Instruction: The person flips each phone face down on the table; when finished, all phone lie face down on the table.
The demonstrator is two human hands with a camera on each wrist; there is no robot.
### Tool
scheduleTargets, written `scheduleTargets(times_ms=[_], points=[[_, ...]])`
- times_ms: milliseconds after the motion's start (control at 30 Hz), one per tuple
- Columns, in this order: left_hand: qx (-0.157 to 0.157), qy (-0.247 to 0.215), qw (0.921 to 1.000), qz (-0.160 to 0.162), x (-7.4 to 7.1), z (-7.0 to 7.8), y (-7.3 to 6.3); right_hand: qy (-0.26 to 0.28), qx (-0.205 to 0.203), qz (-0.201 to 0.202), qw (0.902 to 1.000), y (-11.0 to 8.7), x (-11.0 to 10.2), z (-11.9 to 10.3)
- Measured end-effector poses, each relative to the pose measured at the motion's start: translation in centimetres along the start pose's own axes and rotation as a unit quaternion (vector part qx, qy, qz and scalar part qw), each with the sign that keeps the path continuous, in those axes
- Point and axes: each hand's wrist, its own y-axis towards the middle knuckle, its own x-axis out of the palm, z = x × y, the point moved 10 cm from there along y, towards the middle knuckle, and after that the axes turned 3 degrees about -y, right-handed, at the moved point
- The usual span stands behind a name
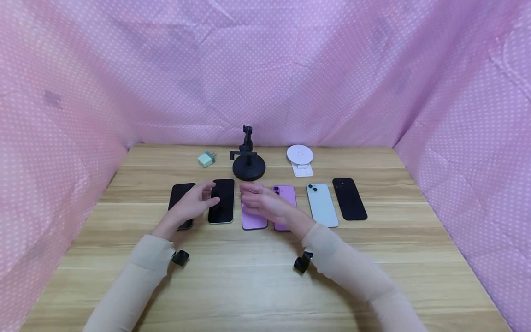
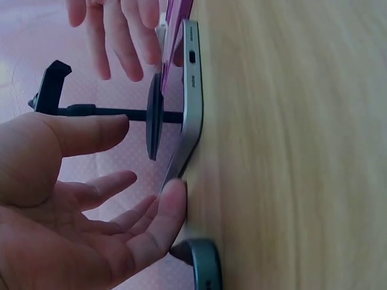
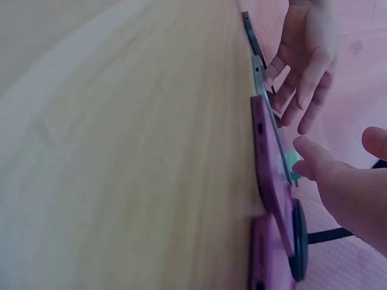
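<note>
Several smartphones lie in a row on the wooden table. My left hand (image 1: 194, 201), fingers apart and loosely bent, is over the leftmost black phone (image 1: 185, 223) and beside a silver-edged phone with a dark screen (image 1: 223, 203). In the left wrist view, the little finger of that hand (image 2: 91, 223) is right at the silver-edged phone (image 2: 193, 78). With fingers extended, my right hand (image 1: 265, 203) overlaps a purple phone (image 1: 254, 223) and partly covers a second purple phone (image 1: 287, 193). Neither palm has anything in its grip.
Behind the row stand a black phone stand (image 1: 249, 168) with a round base, a pale green charger plug (image 1: 206, 159) and a white round-topped stand (image 1: 300, 155). A pale phone (image 1: 322, 206) and a black phone (image 1: 350, 199) lie to the right. Pink dotted cloth (image 1: 265, 83) surrounds the table.
</note>
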Motion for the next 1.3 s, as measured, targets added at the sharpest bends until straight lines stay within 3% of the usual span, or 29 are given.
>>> scheduleTargets(times_ms=[133, 367, 433, 667, 900, 1100, 1300], points=[[0.002, -0.013, 0.9998, -0.012, -0.1, -0.4, 0.0, 0.030, 0.003, 0.014, 0.9994, 1.3, 0.5, 0.8], [-0.053, -0.087, 0.9943, -0.031, 0.9, -2.2, 0.3, 0.021, 0.037, 0.021, 0.9989, 2.4, 1.8, 1.9], [-0.054, -0.095, 0.9936, -0.027, 1.0, -2.3, 0.4, 0.015, 0.046, 0.024, 0.9986, 2.6, 1.8, 2.2], [-0.045, -0.080, 0.9951, -0.038, 1.4, -1.6, 0.5, 0.025, 0.063, 0.036, 0.9971, 2.9, 1.4, 2.6], [-0.059, -0.071, 0.9951, -0.036, 1.1, -2.1, 0.3, 0.039, 0.072, 0.032, 0.9961, 3.1, 1.6, 2.9], [-0.054, -0.068, 0.9955, -0.038, 1.1, -2.4, 0.6, 0.082, 0.074, 0.024, 0.9936, 2.8, 1.4, 2.6], [-0.041, -0.060, 0.9966, -0.038, 1.1, -1.7, 0.6, 0.117, 0.062, 0.005, 0.9912, 2.8, 1.1, 2.1]])
